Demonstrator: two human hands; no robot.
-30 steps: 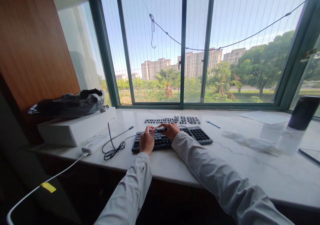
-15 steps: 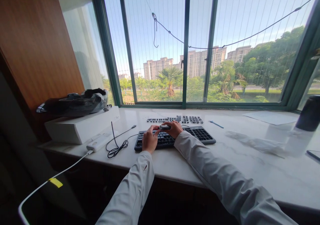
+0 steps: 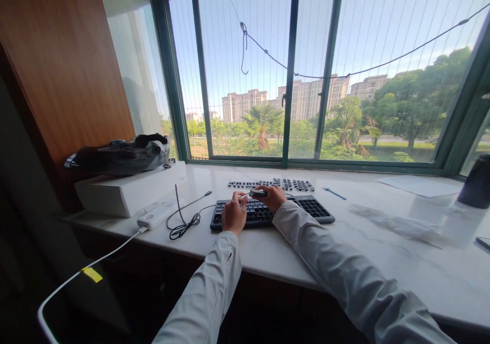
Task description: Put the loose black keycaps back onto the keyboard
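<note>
A black keyboard (image 3: 306, 209) lies on the white marble sill in front of me. My left hand (image 3: 234, 216) rests curled on its left half, fingers bent down onto the keys. My right hand (image 3: 272, 197) is closed around a small dark tool (image 3: 258, 193), held over the top rows of the keyboard, its thin tip pointing left toward my left hand's fingertips. Behind the keyboard lies a row of loose black keycaps (image 3: 271, 184).
A white box (image 3: 130, 191) with a dark bag (image 3: 118, 156) on it stands at the left. A white power bank (image 3: 156, 215) with its white cable and a coiled black cable (image 3: 184, 226) lie beside the keyboard. A blue pen (image 3: 334, 193), crumpled plastic (image 3: 394, 225), paper and a dark bottle (image 3: 476, 183) are to the right.
The head view has shifted, so everything sits slightly further right. My right hand has tilted the tool a little; my left hand stays on the keys.
</note>
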